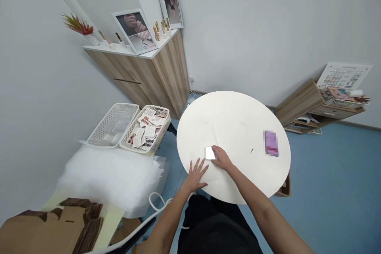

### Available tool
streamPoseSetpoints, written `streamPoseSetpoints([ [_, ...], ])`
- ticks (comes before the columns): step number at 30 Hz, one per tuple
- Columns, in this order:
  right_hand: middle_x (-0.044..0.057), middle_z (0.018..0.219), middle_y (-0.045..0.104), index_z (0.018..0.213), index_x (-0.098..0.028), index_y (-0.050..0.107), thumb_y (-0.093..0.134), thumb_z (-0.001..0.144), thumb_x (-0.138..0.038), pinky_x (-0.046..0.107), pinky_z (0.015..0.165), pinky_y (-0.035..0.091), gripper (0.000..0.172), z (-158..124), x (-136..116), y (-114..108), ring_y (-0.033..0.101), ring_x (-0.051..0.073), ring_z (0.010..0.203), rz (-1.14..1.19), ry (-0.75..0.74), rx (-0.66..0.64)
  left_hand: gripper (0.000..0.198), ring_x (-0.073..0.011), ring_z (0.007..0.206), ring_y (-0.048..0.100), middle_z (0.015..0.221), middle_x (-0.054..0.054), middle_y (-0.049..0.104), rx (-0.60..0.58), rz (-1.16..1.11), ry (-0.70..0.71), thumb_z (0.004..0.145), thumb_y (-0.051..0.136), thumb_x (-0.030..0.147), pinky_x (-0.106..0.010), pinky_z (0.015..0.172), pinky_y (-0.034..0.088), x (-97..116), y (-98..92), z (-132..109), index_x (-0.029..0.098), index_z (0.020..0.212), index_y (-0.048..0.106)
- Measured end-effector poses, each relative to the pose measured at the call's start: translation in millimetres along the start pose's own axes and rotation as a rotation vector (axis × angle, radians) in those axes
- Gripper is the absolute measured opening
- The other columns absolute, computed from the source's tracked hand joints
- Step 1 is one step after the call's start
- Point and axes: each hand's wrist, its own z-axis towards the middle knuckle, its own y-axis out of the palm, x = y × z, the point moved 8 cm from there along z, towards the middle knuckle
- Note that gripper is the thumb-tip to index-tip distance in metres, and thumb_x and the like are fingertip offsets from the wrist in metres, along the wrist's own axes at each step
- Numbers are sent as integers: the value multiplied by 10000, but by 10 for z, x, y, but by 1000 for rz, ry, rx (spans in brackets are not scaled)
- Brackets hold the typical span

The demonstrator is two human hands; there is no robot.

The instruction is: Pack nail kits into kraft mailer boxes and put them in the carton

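Observation:
A round white table (pixel 235 127) stands in front of me. My left hand (pixel 198 174) lies flat on its near edge with the fingers spread and nothing in it. My right hand (pixel 222 158) rests beside it, fingers touching a small white rectangular card (pixel 210 153) that lies on the tabletop. Whether the fingers pinch the card or only press on it is not visible. A purple, blurred object (pixel 271 143) lies on the table's right side, well away from both hands.
To the left, a white basket (pixel 148 129) holds several small packets, next to an empty-looking white basket (pixel 114 124). A pile of clear plastic sheets (pixel 113 176) and flat cardboard (pixel 53 222) lie nearer. A wooden cabinet (pixel 149 75) stands behind, low shelves (pixel 315 107) at right.

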Motion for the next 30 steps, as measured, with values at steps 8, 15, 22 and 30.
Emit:
streamPoseSetpoints([
  [8,194,1405,486,1397,-148,383,588,784,-185,499,1076,374,648,-137,-126,116,433,309,1320,-22,13,-28,644,-334,1436,256,1504,-154,384,88,21,24,899,518,538,-696,1127,66,122,-126,-177,245,1444,340],
  [15,161,1410,496,1426,-192,359,612,784,-213,494,1083,347,690,-186,-255,263,433,295,1326,-34,28,-77,345,-298,1206,508,1213,-120,566,175,-35,-48,846,620,363,-631,1159,168,95,-316,-283,199,1140,545],
  [22,187,1465,431,1433,-153,357,618,834,-349,503,1103,306,683,-283,-391,151,360,315,1375,-42,76,-71,86,-242,1134,533,1207,-82,558,240,-236,-46,879,520,181,-548,1075,373,-4,-349,-199,223,920,583],
  [30,80,1090,639,1017,-209,609,702,784,-423,371,888,456,330,-546,-298,-148,580,246,1021,111,202,-90,114,-215,984,581,1003,-50,632,203,-512,-270,880,567,275,-373,888,488,-474,-411,114,210,813,633],
])
